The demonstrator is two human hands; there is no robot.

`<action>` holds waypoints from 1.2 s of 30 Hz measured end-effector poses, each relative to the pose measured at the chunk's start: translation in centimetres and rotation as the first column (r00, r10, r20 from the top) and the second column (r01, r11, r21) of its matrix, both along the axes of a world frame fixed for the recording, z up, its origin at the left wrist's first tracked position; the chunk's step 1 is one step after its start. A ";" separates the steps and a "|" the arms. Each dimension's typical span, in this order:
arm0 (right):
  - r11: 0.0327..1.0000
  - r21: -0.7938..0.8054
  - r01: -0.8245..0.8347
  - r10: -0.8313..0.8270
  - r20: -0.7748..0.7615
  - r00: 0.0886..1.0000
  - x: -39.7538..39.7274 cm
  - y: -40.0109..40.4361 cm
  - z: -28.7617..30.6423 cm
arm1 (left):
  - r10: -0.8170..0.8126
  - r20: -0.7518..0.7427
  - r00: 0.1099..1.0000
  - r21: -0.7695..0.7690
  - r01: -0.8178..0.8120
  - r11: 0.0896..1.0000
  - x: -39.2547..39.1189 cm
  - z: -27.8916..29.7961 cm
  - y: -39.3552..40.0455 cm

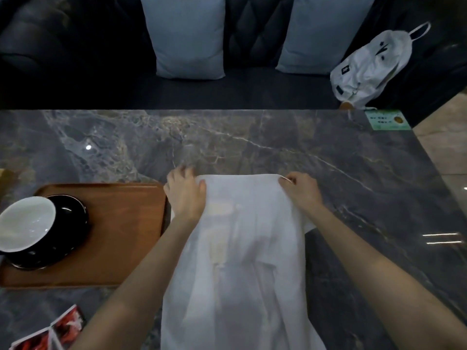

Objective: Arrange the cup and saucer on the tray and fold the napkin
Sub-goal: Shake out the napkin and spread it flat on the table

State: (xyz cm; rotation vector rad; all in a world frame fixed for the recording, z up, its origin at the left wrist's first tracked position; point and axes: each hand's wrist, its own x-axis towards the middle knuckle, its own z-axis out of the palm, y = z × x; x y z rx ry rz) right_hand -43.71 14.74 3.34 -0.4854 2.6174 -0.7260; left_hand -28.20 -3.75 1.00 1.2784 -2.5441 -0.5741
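A white napkin [240, 261] lies stretched over the marble table, running from the near edge up to the middle. My left hand [185, 195] pinches its far left corner and my right hand [300, 189] pinches its far right corner. To the left sits a wooden tray [121, 223]. On its left part a black saucer [68, 223] carries a cup [25, 223], white inside and tilted toward me.
A red and white leaflet [50, 334] lies at the near left. A green card [386, 120] sits at the table's far right corner. Behind the table a dark sofa holds two pale cushions [189, 36] and a white bag [371, 64].
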 end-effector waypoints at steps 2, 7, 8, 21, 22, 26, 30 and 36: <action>1.000 0.000 0.006 -0.006 0.023 1.000 -0.3 0.0 -1.0 | -0.126 -0.038 0.991 -0.146 0.119 0.982 0.0 -0.5 2.8; 0.999 -0.023 0.036 -0.035 0.058 0.998 -0.6 -0.3 -2.0 | -0.430 0.091 0.898 -0.014 0.433 0.901 0.5 -5.0 11.6; 0.998 -0.041 0.055 -0.052 0.059 0.997 -0.5 -0.2 -1.9 | -0.418 0.127 0.899 0.032 0.418 0.908 0.6 -5.7 12.6; 0.926 0.287 -0.246 0.314 -0.222 0.923 -5.9 -1.2 -2.8 | -0.452 0.224 0.863 -0.037 0.471 0.881 0.7 -7.8 10.3; 0.898 0.345 -0.275 0.355 -0.197 0.914 -6.4 -1.7 -2.9 | -0.446 0.211 0.870 -0.036 0.463 0.886 0.7 -7.9 10.3; 0.768 0.577 -0.278 0.479 -0.230 0.847 -7.0 -2.1 -4.0 | -0.417 0.179 0.891 -0.033 0.429 0.903 0.7 -7.9 10.4; 0.898 0.415 -0.145 0.391 -0.603 0.695 -4.2 -0.2 -5.0 | -0.423 0.189 0.886 -0.046 0.439 0.897 0.6 -7.8 10.4; 0.978 0.204 0.028 0.036 -0.307 0.951 4.6 1.7 -7.2 | -0.419 0.221 0.881 -0.058 0.440 0.896 0.7 -7.9 10.4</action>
